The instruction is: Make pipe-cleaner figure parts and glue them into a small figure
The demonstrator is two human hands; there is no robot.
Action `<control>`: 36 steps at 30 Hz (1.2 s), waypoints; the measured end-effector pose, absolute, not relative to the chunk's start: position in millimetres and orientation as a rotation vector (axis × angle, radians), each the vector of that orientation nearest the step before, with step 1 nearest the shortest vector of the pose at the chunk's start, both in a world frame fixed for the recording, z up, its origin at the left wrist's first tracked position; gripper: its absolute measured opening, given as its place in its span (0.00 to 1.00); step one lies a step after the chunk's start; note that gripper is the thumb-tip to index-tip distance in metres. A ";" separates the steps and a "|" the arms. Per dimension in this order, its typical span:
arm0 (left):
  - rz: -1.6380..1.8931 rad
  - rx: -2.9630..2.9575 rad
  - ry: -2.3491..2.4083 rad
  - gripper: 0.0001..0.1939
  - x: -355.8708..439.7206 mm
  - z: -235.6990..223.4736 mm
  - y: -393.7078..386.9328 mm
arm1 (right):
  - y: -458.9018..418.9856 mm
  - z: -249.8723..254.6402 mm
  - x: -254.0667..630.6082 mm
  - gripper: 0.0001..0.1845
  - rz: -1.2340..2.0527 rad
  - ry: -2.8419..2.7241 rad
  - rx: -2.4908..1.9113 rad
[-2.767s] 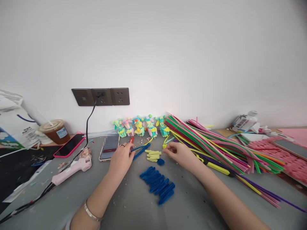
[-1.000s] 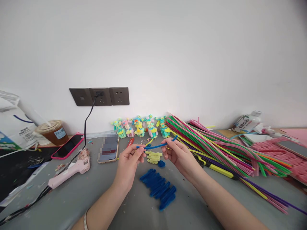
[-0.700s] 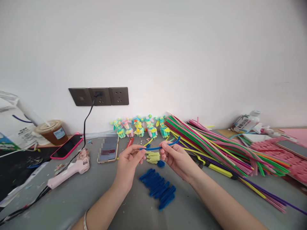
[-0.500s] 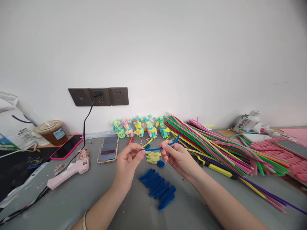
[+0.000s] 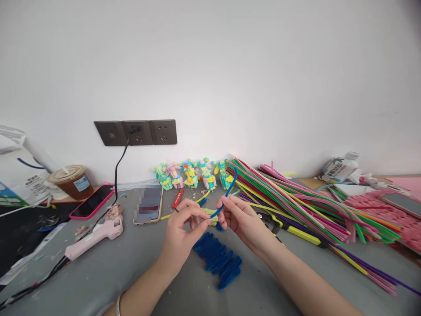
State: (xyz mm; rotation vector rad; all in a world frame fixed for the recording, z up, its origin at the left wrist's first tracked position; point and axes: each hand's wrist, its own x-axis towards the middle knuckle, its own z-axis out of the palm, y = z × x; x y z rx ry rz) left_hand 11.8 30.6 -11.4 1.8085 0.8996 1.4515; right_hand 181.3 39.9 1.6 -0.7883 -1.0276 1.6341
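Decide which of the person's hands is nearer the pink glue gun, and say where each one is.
Left. The left hand is right of the pink glue gun, apart from it; the right hand is farther right, beyond the left one. Both pinch the blue pipe cleaner.

Held stem (image 5: 233, 183): blue
Short pieces (image 5: 219, 263), 6 o'clock from it: darker blue
Stem bundle (image 5: 289, 197), 3 o'clock: green, pink, yellow, purple
Phone (image 5: 92, 202), 9 o'clock: black, hot-pink edge
Sockets (image 5: 145, 132), 10 o'clock: dark brown

The left arm (image 5: 151, 276) wears a silvery bangle (image 5: 118, 305); its grip (image 5: 180, 232), a thin dark ring (image 5: 176, 210).
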 end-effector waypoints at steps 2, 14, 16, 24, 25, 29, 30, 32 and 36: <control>1.441 1.848 0.902 0.03 11.6 -10.7 31.3 | 39.8 1.8 182.2 0.19 1.617 -1.042 -0.813; 0.895 1.921 0.857 0.04 8.4 -2.1 33.0 | 40.7 1.7 183.4 0.22 1.466 -1.360 -0.990; 0.931 1.776 0.882 0.04 8.7 -1.8 34.1 | 41.6 1.4 184.4 0.21 1.464 -1.295 -0.977; 1.130 1.034 1.026 0.16 13.1 -5.5 37.3 | 39.8 0.0 181.4 0.19 1.482 -1.105 -0.869; 1.140 0.988 1.024 0.17 13.5 -5.7 37.4 | 39.1 -0.1 180.3 0.18 1.479 -1.100 -0.866; 1.171 0.881 1.015 0.19 15.1 -7.0 37.7 | 38.7 -1.1 178.6 0.18 1.443 -1.067 -0.858; 1.165 0.881 1.015 0.19 15.5 -7.4 37.7 | 39.0 -1.4 178.7 0.18 1.439 -1.064 -0.858; 1.156 0.899 1.021 0.19 16.1 -8.3 37.4 | 39.6 -2.0 179.2 0.17 1.438 -1.067 -0.859; 1.137 1.087 1.051 0.16 15.0 -9.8 36.8 | 40.5 -2.3 180.1 0.18 1.371 -1.120 -0.873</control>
